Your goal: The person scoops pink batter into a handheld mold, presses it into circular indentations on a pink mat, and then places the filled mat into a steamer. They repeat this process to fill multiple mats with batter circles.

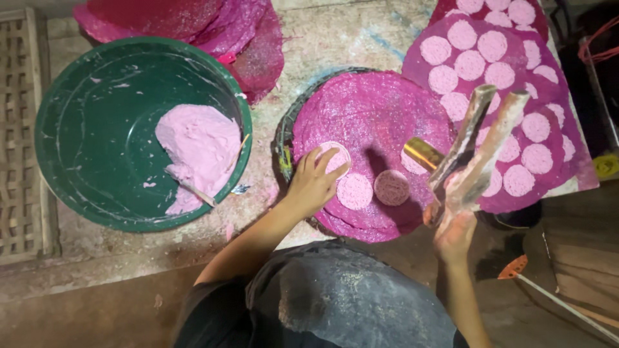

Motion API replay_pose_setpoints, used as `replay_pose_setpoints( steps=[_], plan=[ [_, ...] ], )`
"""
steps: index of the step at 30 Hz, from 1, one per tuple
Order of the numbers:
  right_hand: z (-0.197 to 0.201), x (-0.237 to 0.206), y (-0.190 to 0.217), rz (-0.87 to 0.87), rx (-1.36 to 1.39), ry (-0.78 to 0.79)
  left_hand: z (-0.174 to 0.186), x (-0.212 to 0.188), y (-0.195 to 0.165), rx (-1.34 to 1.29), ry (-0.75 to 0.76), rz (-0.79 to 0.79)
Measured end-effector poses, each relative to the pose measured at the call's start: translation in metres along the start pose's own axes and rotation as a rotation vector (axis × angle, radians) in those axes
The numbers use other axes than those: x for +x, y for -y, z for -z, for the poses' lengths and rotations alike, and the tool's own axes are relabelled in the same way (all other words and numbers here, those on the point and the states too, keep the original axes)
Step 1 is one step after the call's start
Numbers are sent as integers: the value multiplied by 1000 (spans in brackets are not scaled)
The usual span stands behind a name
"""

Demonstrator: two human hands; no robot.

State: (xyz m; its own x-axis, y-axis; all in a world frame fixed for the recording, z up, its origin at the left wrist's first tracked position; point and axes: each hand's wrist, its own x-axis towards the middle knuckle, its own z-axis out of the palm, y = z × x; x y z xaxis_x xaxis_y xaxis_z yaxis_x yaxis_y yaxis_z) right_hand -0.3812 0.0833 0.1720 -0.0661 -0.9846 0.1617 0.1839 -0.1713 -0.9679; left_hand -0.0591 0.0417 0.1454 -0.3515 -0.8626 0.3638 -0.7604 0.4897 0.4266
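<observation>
Slatted panel: a pale woven wooden panel (22,129) lies along the far left edge of the worktop (335,38).
Basin: a big dark green basin (97,135) sits on the left part of the worktop, smeared inside with pale streaks.
Dough: a lump of soft pink dough (200,145) is heaped against the basin's right wall, with a thin stick (193,190) poking out of its lower edge.
Spare mats: a pile of magenta mesh mats (213,26) lies at the worktop's back edge, just behind the basin.
My left hand: my left hand (314,182) reaches in from the near edge, palm down, fingers spread and apart, fingertips pressing on a round pink disc (336,158); it grips nothing.
Round tray: a magenta mesh mat on a dark-rimmed round tray (374,116) is in the middle of the worktop, right in front of me.
Discs on it: the disc under my fingers sits at the tray's near left; two more flat pink discs (355,191) lie just beside it towards the near edge, the right one darker.
My right hand: my right hand (454,225) is raised over the tray's near right edge, wrist bent up, fingers closed tight around the two dusty handles of a press tool (480,138), whose golden round head (422,153) hangs above the mat.
Filled mats: at the right back corner, overlapping magenta mats (509,84) carry rows of pale pink discs.
Labels: no package or sign is readable here.
</observation>
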Motion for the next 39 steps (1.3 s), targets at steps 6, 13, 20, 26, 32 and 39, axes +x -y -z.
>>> replay_pose_setpoints(
  steps=[6,13,20,26,32,39],
  plan=[
    [-7,2,6,25,-29,-6,-1,1,1,-50,1,4],
    [2,-1,-4,6,-33,3,11,-9,3,-99,7,-6],
    [14,-6,-20,-32,-7,-22,21,-22,8,-109,28,4],
    [8,-5,-17,-54,7,-26,14,-15,4,-100,19,-29],
    [-2,-3,-7,-33,-56,-30,9,-14,4,-106,-10,1],
    [3,-9,-12,-39,-58,-48,3,-11,4,-115,2,34]
  ],
)
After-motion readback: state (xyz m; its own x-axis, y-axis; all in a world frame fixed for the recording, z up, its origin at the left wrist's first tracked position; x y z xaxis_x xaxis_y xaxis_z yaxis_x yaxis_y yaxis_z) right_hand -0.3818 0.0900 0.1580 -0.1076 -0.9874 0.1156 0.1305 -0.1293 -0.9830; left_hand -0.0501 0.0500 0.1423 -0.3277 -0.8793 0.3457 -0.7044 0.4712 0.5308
